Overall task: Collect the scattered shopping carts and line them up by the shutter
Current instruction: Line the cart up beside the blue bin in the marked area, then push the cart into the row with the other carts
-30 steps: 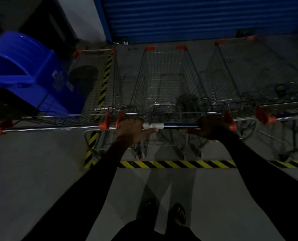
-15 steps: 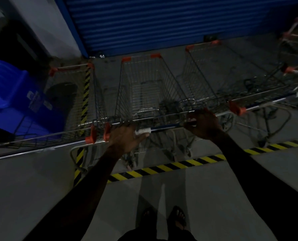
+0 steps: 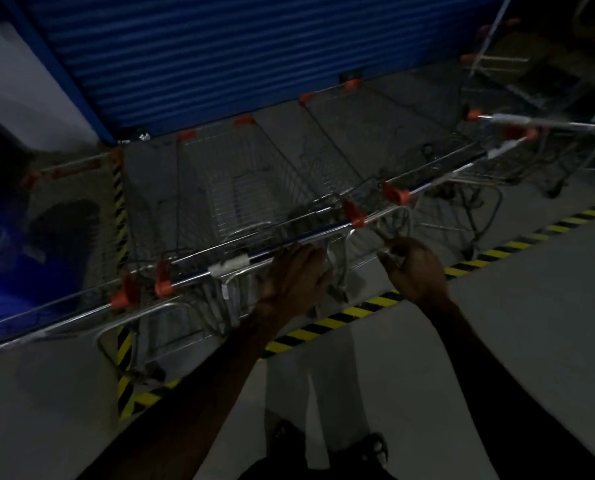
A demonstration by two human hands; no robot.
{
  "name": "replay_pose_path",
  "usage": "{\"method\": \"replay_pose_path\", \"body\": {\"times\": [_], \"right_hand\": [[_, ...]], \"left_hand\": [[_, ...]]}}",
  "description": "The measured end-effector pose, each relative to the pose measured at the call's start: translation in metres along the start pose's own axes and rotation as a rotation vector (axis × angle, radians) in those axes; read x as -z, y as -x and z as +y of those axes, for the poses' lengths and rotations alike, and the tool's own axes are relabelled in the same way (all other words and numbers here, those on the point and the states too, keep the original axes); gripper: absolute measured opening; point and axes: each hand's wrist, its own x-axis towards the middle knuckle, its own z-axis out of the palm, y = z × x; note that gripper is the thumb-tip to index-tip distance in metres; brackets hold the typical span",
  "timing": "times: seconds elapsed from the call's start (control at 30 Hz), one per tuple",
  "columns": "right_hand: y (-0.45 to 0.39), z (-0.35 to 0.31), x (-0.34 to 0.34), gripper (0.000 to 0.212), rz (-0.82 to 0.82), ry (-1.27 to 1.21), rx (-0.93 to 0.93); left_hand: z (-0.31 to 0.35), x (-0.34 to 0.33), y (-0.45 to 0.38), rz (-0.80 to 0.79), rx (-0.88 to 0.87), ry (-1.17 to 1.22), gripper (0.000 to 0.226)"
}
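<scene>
While the left hand [image 3: 294, 275] lies on the handle [image 3: 254, 259] of the middle cart [image 3: 240, 188], its fingers over the bar though how tightly they curl is unclear, the right hand [image 3: 415, 268] hangs just off the bar, fingers loosely curled on nothing. That cart stands nose-first toward the blue shutter [image 3: 220, 53], between a left cart [image 3: 77, 202] and a right cart [image 3: 386, 133]. Yellow-black tape [image 3: 358, 310] crosses the floor [image 3: 497, 341] beneath.
</scene>
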Motion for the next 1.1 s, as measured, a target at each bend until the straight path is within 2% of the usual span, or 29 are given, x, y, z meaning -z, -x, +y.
{"method": "replay_pose_path", "body": {"times": [0.2, 0.47, 0.6, 0.8, 0.97, 1.1], "right_hand": [[0.022, 0.078, 0.048, 0.032, 0.047, -0.032, -0.156], [0.054, 0.189, 0.115, 0.036, 0.159, -0.085, -0.324], [0.059, 0.225, 0.129, 0.035, 0.195, -0.087, -0.373], [0.037, 0.261, 0.141, 0.034, 0.233, -0.097, -0.457], [0.002, 0.286, 0.152, 0.035, 0.128, -0.045, -0.458], [-0.047, 0.299, 0.172, 0.045, -0.079, 0.007, -0.442]], "left_hand": [[0.087, -0.028, -0.053, -0.081, -0.115, 0.091, 0.022], [0.205, -0.075, -0.108, -0.14, -0.297, 0.181, 0.036], [0.239, -0.089, -0.134, -0.17, -0.329, 0.204, 0.038], [0.263, -0.124, -0.19, -0.14, -0.315, 0.25, 0.022], [0.274, -0.159, -0.231, -0.136, -0.265, 0.343, 0.023], [0.265, -0.175, -0.263, -0.16, -0.206, 0.397, 0.025]]}}
